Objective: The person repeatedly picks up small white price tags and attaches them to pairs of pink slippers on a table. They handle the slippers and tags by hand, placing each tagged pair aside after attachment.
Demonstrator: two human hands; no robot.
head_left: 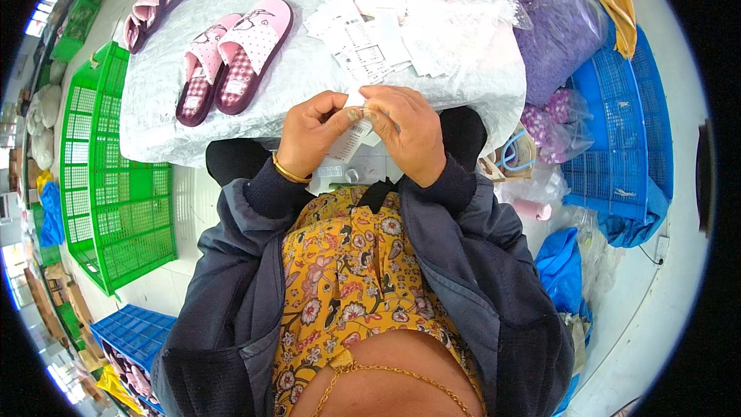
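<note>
Fingers (330, 102) of the left hand (303, 141) and right hand (415, 135) pinch a white paper tag (350, 141), likely not done; flat white paper slips (361, 45) lie past it

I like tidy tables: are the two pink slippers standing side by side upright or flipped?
Upright: on both slippers, checked insoles and pink uppers face up.
</note>
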